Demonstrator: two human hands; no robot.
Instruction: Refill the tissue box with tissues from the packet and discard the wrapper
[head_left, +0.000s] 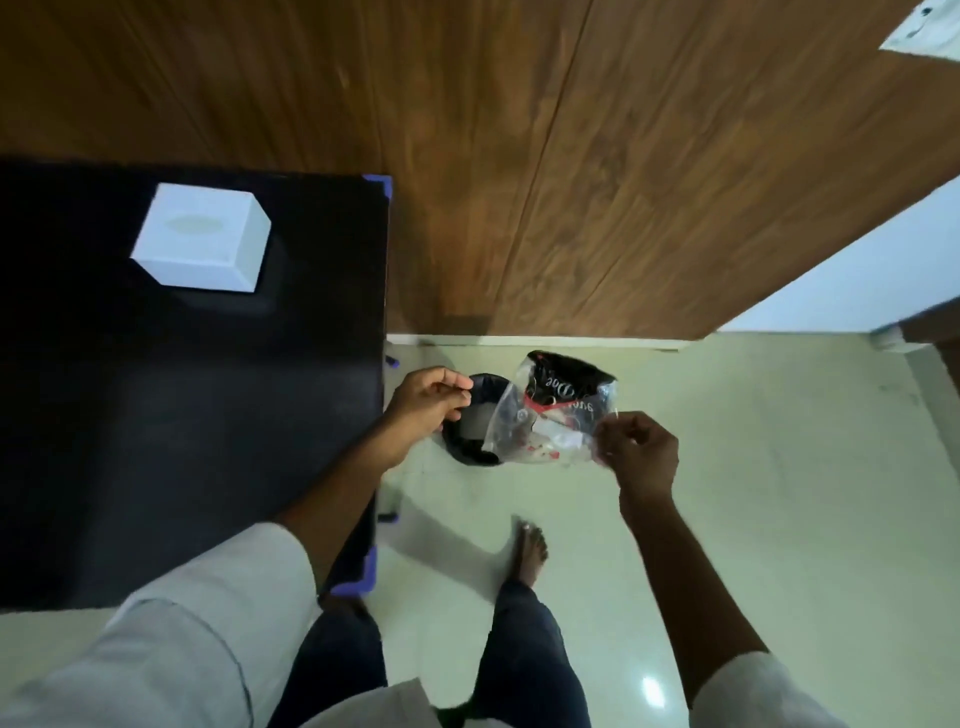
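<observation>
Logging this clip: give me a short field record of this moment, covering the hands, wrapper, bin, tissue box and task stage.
left hand: fingers curled, near the bin's rim, apart from the wrapper
right hand: pinching the wrapper's edge
wrapper: clear plastic with red and black print, looks empty, held above the bin
bin: round, black liner, on the floor beside the table
tissue box: white, closed, on the black table
stage: wrapper not yet dropped

White script lettering on the black part of the clear wrapper (550, 410), seen upside down above the bin (470, 431), too blurred to read, no other text legible
</observation>
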